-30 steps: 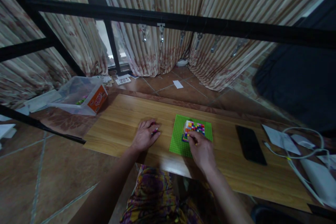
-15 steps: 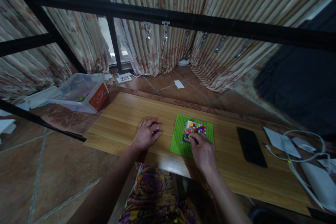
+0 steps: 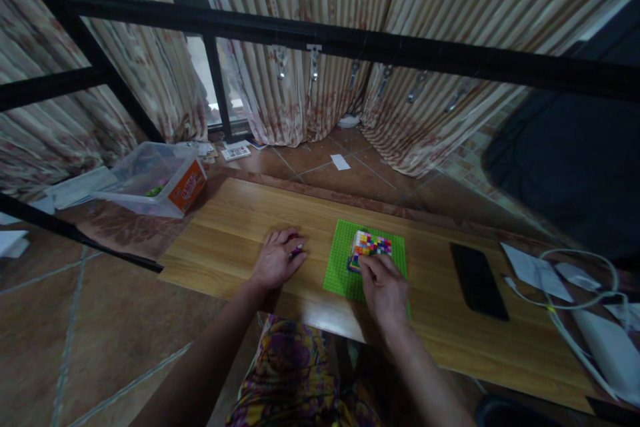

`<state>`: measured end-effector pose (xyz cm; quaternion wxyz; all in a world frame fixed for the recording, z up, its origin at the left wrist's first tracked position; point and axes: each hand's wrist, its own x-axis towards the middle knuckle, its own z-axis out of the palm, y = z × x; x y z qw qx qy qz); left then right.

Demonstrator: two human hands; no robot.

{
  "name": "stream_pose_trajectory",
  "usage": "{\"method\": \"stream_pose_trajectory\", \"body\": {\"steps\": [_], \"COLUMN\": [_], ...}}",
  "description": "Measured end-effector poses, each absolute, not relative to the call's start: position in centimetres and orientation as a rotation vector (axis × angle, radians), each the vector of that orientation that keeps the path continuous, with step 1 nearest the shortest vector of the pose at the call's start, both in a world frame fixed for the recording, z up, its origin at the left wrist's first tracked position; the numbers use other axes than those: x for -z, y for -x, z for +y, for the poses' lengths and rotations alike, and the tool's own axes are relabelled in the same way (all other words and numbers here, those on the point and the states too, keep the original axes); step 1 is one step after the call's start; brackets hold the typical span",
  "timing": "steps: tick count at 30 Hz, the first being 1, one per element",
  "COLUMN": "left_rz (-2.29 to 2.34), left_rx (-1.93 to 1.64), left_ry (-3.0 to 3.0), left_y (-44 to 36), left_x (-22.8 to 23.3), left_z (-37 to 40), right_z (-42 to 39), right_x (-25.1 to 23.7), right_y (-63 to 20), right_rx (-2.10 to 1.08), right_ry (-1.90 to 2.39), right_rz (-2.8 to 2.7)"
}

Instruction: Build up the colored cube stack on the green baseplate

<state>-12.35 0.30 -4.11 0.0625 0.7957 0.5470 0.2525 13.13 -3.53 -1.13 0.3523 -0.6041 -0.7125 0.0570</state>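
A green studded baseplate [image 3: 341, 260] lies on the low wooden table [image 3: 235, 227]. On it stands a block of small multicoloured bricks [image 3: 371, 245]. My right hand [image 3: 384, 290] rests on the plate's near side, fingertips pressing on the block's front edge. My left hand [image 3: 277, 258] lies on the table to the left of the plate, fingers curled over a few small bricks, one pink piece showing at the fingertips.
A black phone [image 3: 473, 279] lies right of the plate. White cables and papers [image 3: 570, 280] sit at the far right. A clear plastic box [image 3: 155, 180] stands on the floor at left. A black metal frame [image 3: 320, 40] and curtains stand behind.
My right hand's fingers have crept slightly forward onto the brick block. The left hand has stayed in place. The view shifted a little.
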Motion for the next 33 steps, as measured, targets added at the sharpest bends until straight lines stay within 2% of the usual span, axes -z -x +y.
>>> {"method": "stream_pose_trajectory", "body": {"steps": [6, 18, 26, 33], "left_rz": [1.642, 1.59, 1.619, 1.654], "left_rx": [-0.755, -0.766, -0.764, -0.788], "left_ry": [-2.41, -2.373, -2.27, -2.219], "left_y": [12.4, 12.5, 12.5, 12.5], "left_x": [4.1, 3.6, 3.7, 3.9], "left_z": [0.2, -0.2, -0.1, 0.0], "right_z": [-4.5, -5.4, -1.7, 1.5], "right_x": [2.1, 0.3, 1.5, 2.9], "right_y": [-12.9, -12.0, -4.9, -2.2], "right_rx": [0.013, -0.048, -0.458, -0.478], "right_ry": [1.575, 1.538, 1.402, 1.471], "right_rz": [-1.924, -1.883, -1.961, -2.147]}}
